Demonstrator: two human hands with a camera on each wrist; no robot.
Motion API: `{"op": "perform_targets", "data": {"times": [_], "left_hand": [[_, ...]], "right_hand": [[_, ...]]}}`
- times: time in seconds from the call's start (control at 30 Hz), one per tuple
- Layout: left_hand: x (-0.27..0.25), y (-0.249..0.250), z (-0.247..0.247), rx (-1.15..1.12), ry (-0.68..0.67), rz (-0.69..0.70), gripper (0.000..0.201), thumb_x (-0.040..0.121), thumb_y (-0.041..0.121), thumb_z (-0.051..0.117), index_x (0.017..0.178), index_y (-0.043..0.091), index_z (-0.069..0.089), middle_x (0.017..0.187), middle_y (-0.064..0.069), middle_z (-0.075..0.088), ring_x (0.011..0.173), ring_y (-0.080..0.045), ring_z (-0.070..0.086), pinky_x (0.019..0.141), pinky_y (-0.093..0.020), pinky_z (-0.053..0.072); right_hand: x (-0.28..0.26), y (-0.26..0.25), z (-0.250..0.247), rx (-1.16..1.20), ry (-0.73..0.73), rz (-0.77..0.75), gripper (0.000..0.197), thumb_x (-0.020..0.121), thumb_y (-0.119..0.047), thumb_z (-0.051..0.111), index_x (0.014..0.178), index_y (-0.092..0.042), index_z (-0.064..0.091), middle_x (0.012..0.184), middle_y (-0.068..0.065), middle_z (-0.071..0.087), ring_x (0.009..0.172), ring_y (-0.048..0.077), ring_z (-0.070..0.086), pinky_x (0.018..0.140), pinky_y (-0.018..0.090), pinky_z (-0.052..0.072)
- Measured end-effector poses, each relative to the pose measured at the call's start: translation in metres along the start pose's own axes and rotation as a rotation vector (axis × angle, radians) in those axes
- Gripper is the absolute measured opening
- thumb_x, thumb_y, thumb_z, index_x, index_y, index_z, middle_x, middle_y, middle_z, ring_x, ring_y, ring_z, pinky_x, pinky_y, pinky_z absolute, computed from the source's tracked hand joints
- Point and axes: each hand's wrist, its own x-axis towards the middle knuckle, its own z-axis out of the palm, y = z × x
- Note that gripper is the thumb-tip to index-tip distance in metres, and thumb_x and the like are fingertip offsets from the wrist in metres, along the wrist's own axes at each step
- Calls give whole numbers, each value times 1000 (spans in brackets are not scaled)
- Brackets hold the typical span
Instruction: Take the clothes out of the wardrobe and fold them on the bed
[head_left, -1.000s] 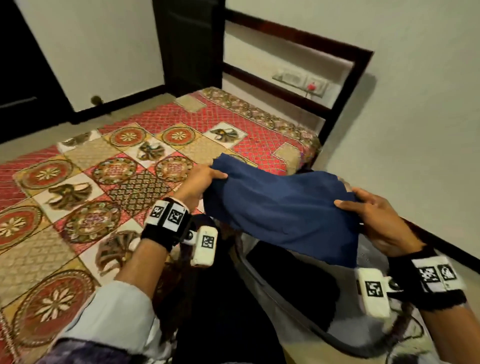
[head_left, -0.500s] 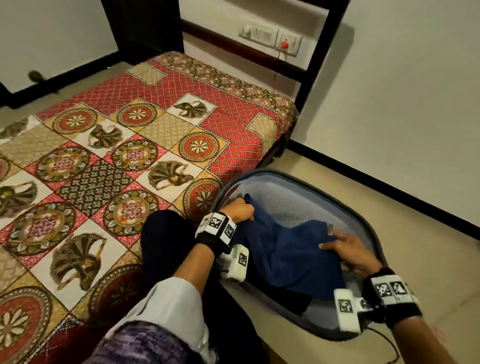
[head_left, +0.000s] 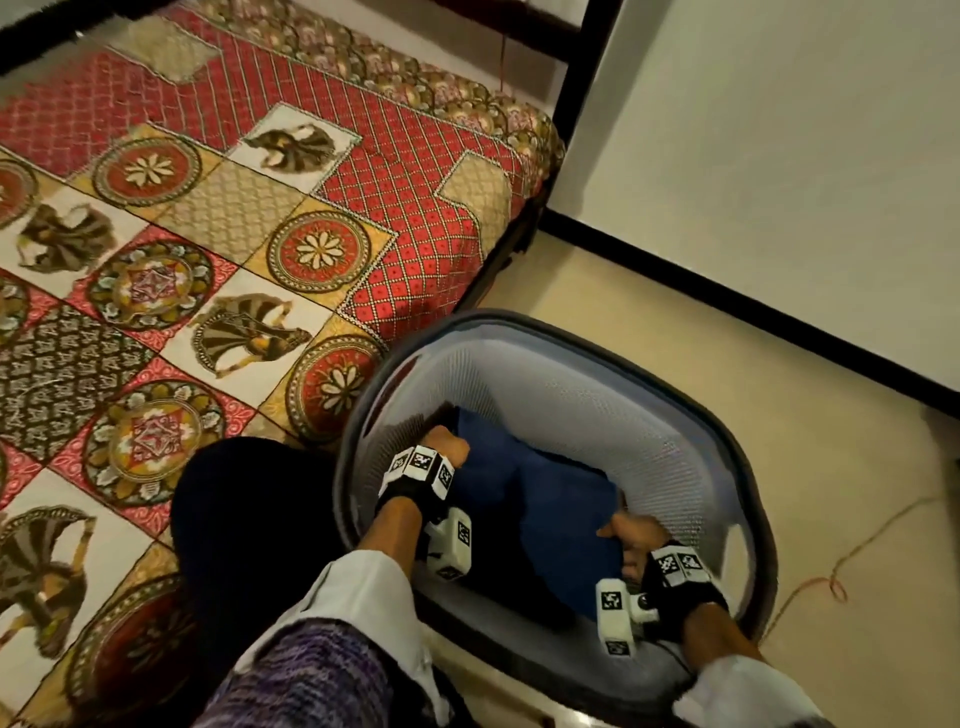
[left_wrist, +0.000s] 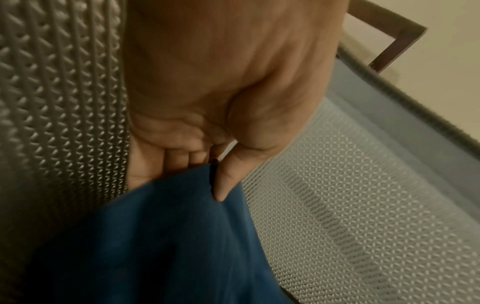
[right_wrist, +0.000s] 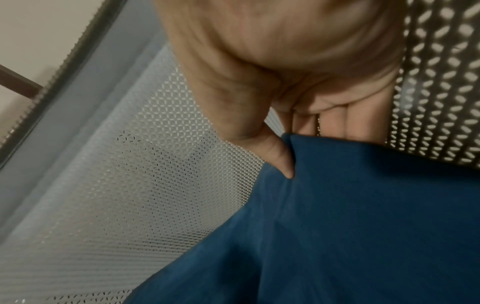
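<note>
A folded dark blue garment (head_left: 550, 514) lies low inside a grey mesh laundry basket (head_left: 649, 415) on the floor beside the bed. My left hand (head_left: 449, 449) pinches its left edge, thumb on top and fingers beneath the cloth (left_wrist: 182, 236). My right hand (head_left: 631, 535) pinches the right edge the same way, thumb pressed into the fabric (right_wrist: 337, 226). Both hands are down inside the basket, close to its perforated walls. The fingertips are hidden under the cloth.
The bed with its patterned red and gold cover (head_left: 234, 234) is at the left, with a dark garment (head_left: 249, 519) at its near edge. A thin orange cord (head_left: 831, 587) trails on the beige floor. A white wall with a black skirting (head_left: 753, 280) stands at the right.
The blue garment, held up over the bed's edge a second ago, has been lowered into the basket with both hands still on its edges. My view has tilted downward.
</note>
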Motion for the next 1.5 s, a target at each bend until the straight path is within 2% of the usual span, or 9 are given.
{"op": "perform_targets", "data": {"times": [0.27, 0.43, 0.63, 0.8, 0.9, 1.03, 1.13, 1.37, 1.5], "left_hand": [[36, -15, 16, -35, 128, -41, 51, 91, 6, 57, 138, -14, 48, 145, -32, 47, 135, -44, 44, 117, -45, 32], [61, -30, 37, 35, 203, 24, 61, 88, 9, 59, 144, -9, 43, 147, -30, 46, 136, -45, 44, 116, -48, 33], [56, -22, 26, -65, 265, 65, 59, 72, 30, 48, 116, -6, 64, 123, -27, 64, 113, -42, 60, 101, -46, 46], [45, -17, 25, 5, 308, 61, 58, 85, 18, 58, 138, -6, 50, 140, -28, 53, 127, -44, 52, 109, -47, 41], [39, -17, 37, 140, 255, 77, 75, 87, 16, 65, 149, -9, 29, 147, -30, 44, 133, -44, 47, 111, -47, 39], [38, -3, 36, 188, 268, 152, 55, 81, 16, 68, 131, 0, 50, 125, -21, 59, 112, -37, 60, 93, -38, 47], [49, 1, 42, 153, 86, 187, 32, 87, 14, 65, 119, 7, 63, 122, -14, 67, 114, -32, 62, 93, -30, 45], [76, -29, 59, 3, -171, 131, 79, 78, 32, 61, 149, 4, 41, 152, -13, 45, 144, -30, 41, 118, -36, 31], [68, -25, 53, 63, -204, 187, 70, 90, 22, 61, 154, 10, 34, 157, -10, 39, 146, -25, 36, 122, -36, 24]], "right_hand": [[23, -8, 14, -47, 119, -73, 8, 83, 5, 66, 91, 5, 67, 101, 19, 68, 90, 32, 65, 77, 38, 53], [18, -2, 25, -149, 205, -161, 41, 88, 0, 61, 128, 7, 63, 126, 24, 67, 102, 33, 64, 82, 33, 49], [29, -9, 18, 3, 294, -253, 29, 81, -28, 56, 64, -5, 65, 71, 17, 71, 75, 42, 69, 75, 50, 58], [16, -4, 18, -150, 370, -223, 11, 85, -14, 64, 92, -6, 67, 93, 17, 70, 86, 36, 65, 81, 37, 53], [12, 0, 33, -271, 420, -219, 51, 82, -19, 72, 127, -6, 54, 123, 21, 65, 107, 40, 64, 85, 37, 51], [12, -13, 43, -385, 505, -413, 46, 80, -17, 72, 123, -15, 56, 124, 12, 57, 107, 35, 62, 81, 33, 46], [36, -12, 54, -455, 272, -383, 56, 88, -29, 63, 141, -16, 51, 142, 12, 56, 126, 30, 57, 104, 34, 47], [53, -9, 62, -458, 150, -290, 100, 83, -39, 73, 161, -12, 18, 163, 18, 12, 149, 37, 28, 121, 37, 29], [66, -7, 63, -366, 133, -260, 110, 72, -41, 81, 161, -18, 21, 164, 14, 8, 150, 37, 23, 122, 41, 27]]}}
